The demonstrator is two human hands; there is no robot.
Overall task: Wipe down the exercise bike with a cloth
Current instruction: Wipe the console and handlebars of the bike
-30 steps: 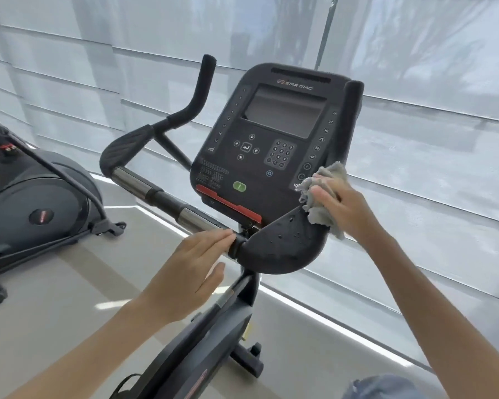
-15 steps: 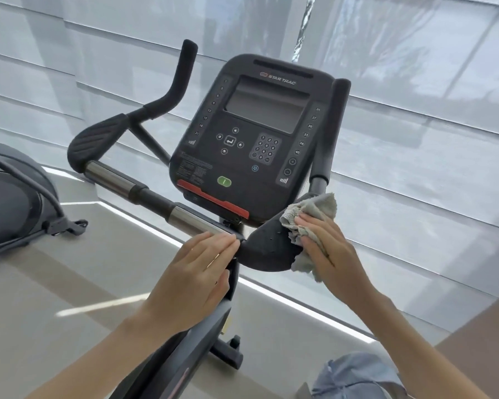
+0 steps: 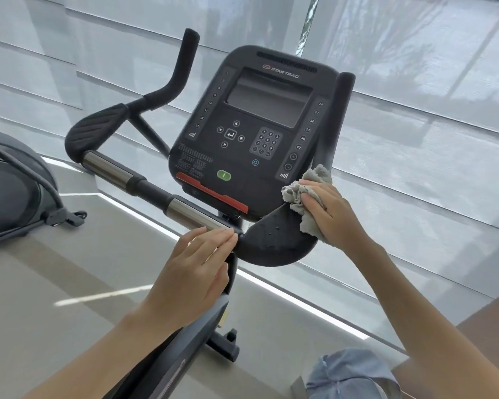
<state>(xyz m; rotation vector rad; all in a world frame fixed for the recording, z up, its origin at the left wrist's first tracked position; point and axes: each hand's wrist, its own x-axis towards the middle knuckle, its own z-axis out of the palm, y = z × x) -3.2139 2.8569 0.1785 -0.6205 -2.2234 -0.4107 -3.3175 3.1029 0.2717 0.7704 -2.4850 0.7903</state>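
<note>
grey crumpled cloth (image 3: 306,197) against black bike handlebar (image 3: 274,240)

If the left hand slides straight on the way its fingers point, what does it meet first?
Probably the black arm pad, just beyond the fingertips of the left hand, though depth is unclear.

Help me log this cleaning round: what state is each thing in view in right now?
console screen: dark, nothing displayed.
handlebar pad: dotted with small specks, possibly droplets.
cloth: bunched up, pressed against the handlebar pad's upper edge.
right hand: grips the cloth.
left hand: fingers straight, resting on the end of the chrome bar.
</note>
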